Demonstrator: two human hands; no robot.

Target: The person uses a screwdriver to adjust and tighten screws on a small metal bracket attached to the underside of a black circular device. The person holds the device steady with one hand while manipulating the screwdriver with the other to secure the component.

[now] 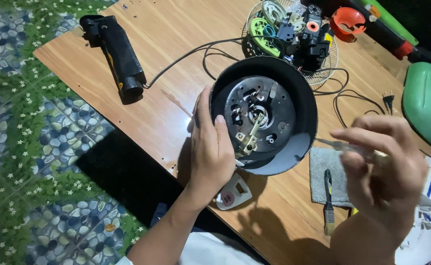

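Observation:
My left hand (211, 149) grips the near-left rim of a round black appliance shell (301, 93), tilted so its inside faces me. Inside it sits a dark metal plate (274, 115) with holes, terminals and a pale metal strip at the centre. My right hand (382, 164), blurred, holds a thin screwdriver (345, 145) with a clear handle, its tip pointing left at the shell's right rim. A small white panel with a red button (232, 194) lies on the wooden table (166, 98) just below the shell.
A black handle-shaped tool (115, 49) lies at the far left with a cord running right. A wire fan guard (323, 73) holds loose parts behind the shell. A grey cloth (321, 172) with a small brush (328, 206), a green casing (426, 105) and a white housing (421, 235) sit at right.

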